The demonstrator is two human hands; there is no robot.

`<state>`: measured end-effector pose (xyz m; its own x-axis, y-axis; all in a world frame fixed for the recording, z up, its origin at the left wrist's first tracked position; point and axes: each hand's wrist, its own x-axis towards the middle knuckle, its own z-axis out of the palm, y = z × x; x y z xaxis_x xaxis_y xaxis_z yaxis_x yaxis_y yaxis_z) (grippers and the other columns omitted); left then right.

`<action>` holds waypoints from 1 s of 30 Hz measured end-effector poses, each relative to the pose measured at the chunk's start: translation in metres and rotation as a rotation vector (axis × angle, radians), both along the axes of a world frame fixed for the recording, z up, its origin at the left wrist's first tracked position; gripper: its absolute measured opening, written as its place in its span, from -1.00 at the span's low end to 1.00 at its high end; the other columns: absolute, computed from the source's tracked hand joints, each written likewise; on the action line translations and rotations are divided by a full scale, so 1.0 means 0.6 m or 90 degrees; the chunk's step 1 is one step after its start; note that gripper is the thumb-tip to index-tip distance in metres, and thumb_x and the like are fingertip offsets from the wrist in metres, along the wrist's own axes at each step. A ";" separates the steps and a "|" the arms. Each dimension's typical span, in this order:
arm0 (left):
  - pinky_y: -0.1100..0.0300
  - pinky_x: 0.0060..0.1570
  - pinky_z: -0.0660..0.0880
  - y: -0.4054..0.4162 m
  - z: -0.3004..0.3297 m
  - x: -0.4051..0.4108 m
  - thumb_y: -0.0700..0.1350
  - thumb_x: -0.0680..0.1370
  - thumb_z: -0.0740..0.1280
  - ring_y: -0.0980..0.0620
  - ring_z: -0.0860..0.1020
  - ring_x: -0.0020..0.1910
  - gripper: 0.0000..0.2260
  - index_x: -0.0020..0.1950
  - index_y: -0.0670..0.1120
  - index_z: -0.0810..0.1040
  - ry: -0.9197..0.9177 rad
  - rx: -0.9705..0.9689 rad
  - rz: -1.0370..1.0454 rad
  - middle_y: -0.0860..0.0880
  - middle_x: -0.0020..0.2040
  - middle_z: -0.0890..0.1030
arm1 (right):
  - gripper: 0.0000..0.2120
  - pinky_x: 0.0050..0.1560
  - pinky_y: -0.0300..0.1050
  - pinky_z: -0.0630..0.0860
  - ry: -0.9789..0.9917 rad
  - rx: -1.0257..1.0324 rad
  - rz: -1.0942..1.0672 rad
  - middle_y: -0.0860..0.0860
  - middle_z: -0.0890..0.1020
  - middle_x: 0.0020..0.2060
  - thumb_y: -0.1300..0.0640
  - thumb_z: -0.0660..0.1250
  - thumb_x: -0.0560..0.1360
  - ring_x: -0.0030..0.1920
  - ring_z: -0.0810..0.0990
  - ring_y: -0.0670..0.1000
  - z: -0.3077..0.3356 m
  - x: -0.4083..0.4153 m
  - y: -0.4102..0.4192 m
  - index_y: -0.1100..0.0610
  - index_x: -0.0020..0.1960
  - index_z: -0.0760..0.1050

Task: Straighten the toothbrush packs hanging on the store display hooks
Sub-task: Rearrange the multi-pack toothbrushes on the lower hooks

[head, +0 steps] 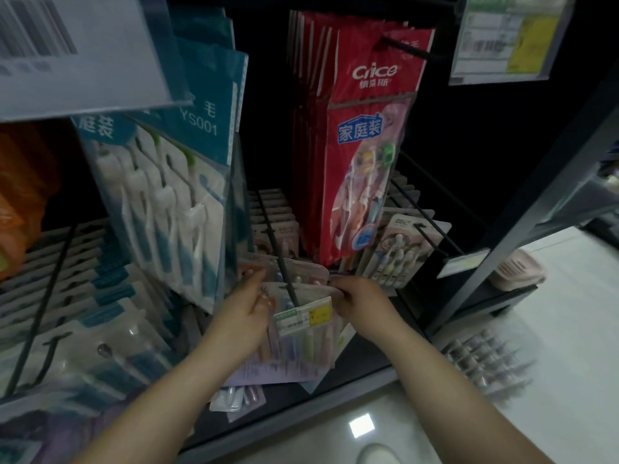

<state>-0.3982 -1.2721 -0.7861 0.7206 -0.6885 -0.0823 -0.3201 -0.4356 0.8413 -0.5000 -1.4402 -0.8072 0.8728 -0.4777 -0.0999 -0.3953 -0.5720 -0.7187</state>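
A pack of pastel toothbrushes point(301, 343) hangs at the front of a black hook point(284, 272) low in the middle of the display, with a price tag point(303, 316) in front of it. My left hand point(244, 313) grips the pack's left edge. My right hand point(358, 299) pinches its upper right corner. More packs of the same kind point(274, 212) sit behind it on the hook. Red Crice family packs point(361, 145) hang above right. Teal and white packs point(167, 182) hang to the left.
Blue and clear packs point(83, 296) fill the lower left hooks. Small pastel packs point(402, 252) hang at the right. A pink soap dish point(516, 269) sits on a low shelf. Price labels point(505, 38) stick out at the top. White floor lies below right.
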 end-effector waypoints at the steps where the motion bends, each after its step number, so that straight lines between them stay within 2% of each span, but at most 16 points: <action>1: 0.37 0.33 0.06 0.003 -0.003 -0.001 -0.28 0.61 0.09 0.10 0.21 0.44 -0.59 0.47 -0.10 0.24 -0.031 0.020 -0.013 -0.03 0.48 0.24 | -0.79 -0.27 -0.49 0.39 0.006 0.006 0.008 -0.07 0.60 -0.13 0.25 0.22 0.54 -0.20 0.52 -0.16 0.003 -0.005 -0.002 0.11 0.02 0.62; 2: 0.40 0.32 0.02 0.005 -0.006 -0.002 -0.31 0.61 0.09 0.07 0.17 0.47 -0.61 0.44 -0.13 0.29 -0.063 0.036 -0.021 -0.05 0.48 0.23 | -0.80 -0.20 -0.40 0.46 0.014 0.014 0.018 -0.03 0.60 -0.15 0.26 0.23 0.53 -0.20 0.54 -0.12 0.006 -0.009 -0.002 0.13 -0.01 0.62; 4: 0.42 0.30 0.03 0.008 -0.011 0.000 -0.35 0.59 0.10 0.03 0.21 0.46 -0.65 0.34 -0.18 0.42 -0.109 0.048 -0.023 -0.11 0.44 0.32 | -0.82 -0.04 -0.08 0.54 0.036 0.030 0.027 0.01 0.60 -0.19 0.25 0.23 0.53 -0.14 0.57 0.00 0.013 -0.016 -0.002 0.12 -0.08 0.61; 6: 0.45 0.21 0.17 0.007 -0.012 0.003 -0.34 0.59 0.11 0.01 0.33 0.37 -0.71 0.21 -0.17 0.53 -0.105 0.039 0.007 -0.12 0.34 0.44 | -0.83 0.01 0.00 0.55 0.052 0.032 0.028 -0.01 0.58 -0.22 0.23 0.23 0.53 -0.12 0.58 0.02 0.019 -0.020 -0.004 0.08 -0.10 0.59; 8: 0.45 -0.01 0.32 0.003 -0.010 0.004 -0.29 0.60 0.11 0.04 0.44 0.22 -0.74 0.12 -0.11 0.55 -0.073 0.037 0.044 -0.10 0.26 0.51 | -0.83 0.04 -0.02 0.56 0.060 0.023 0.024 -0.01 0.58 -0.21 0.23 0.23 0.54 -0.11 0.58 0.01 0.025 -0.021 -0.006 0.15 -0.05 0.61; 11: 0.37 -0.08 0.40 -0.002 -0.010 0.007 -0.24 0.62 0.09 0.06 0.47 0.13 -0.73 0.23 -0.10 0.51 -0.035 0.036 0.054 -0.08 0.25 0.52 | -0.85 -0.04 -0.14 0.52 0.067 0.017 0.029 -0.09 0.54 -0.31 0.22 0.24 0.54 -0.16 0.55 -0.04 0.028 -0.027 -0.008 0.15 -0.07 0.60; 13: 0.34 -0.02 0.35 -0.005 -0.007 0.009 -0.23 0.63 0.08 0.10 0.44 0.12 -0.69 0.33 -0.10 0.44 -0.028 0.020 0.056 -0.04 0.27 0.49 | -0.84 -0.07 -0.15 0.51 0.076 0.006 0.041 -0.11 0.52 -0.35 0.22 0.24 0.54 -0.19 0.55 -0.05 0.028 -0.030 -0.007 0.17 -0.05 0.61; 16: 0.36 0.19 0.19 -0.010 -0.004 0.013 -0.22 0.63 0.08 0.09 0.36 0.28 -0.64 0.44 -0.10 0.31 -0.035 0.005 0.065 -0.03 0.37 0.39 | -0.84 -0.01 -0.08 0.54 0.084 0.022 0.038 -0.04 0.58 -0.26 0.22 0.25 0.54 -0.18 0.56 -0.05 0.024 -0.031 -0.005 0.18 -0.01 0.61; 20: 0.33 0.28 0.15 -0.016 -0.002 0.016 -0.20 0.63 0.09 0.08 0.29 0.37 -0.62 0.47 -0.10 0.26 -0.049 -0.014 0.077 -0.05 0.44 0.32 | -0.84 -0.02 -0.05 0.55 0.088 0.027 0.034 0.00 0.61 -0.21 0.22 0.25 0.54 -0.20 0.56 -0.05 0.015 -0.029 -0.006 0.17 -0.04 0.61; 23: 0.42 0.15 0.14 -0.022 -0.005 0.019 -0.21 0.63 0.11 0.20 0.29 0.23 -0.66 0.42 -0.11 0.35 -0.049 -0.025 0.071 -0.03 0.37 0.40 | -0.84 -0.05 -0.08 0.54 0.092 0.026 0.037 -0.01 0.61 -0.23 0.22 0.24 0.54 -0.22 0.55 -0.06 0.015 -0.025 -0.006 0.14 -0.06 0.60; 30: 0.37 0.07 0.22 -0.028 -0.018 0.026 -0.23 0.62 0.10 0.16 0.37 0.13 -0.70 0.31 -0.13 0.47 -0.055 0.016 0.046 -0.06 0.26 0.50 | -0.85 -0.06 -0.10 0.54 0.094 0.025 0.038 -0.05 0.58 -0.27 0.21 0.23 0.55 -0.24 0.54 -0.08 0.019 -0.028 -0.011 0.12 -0.06 0.59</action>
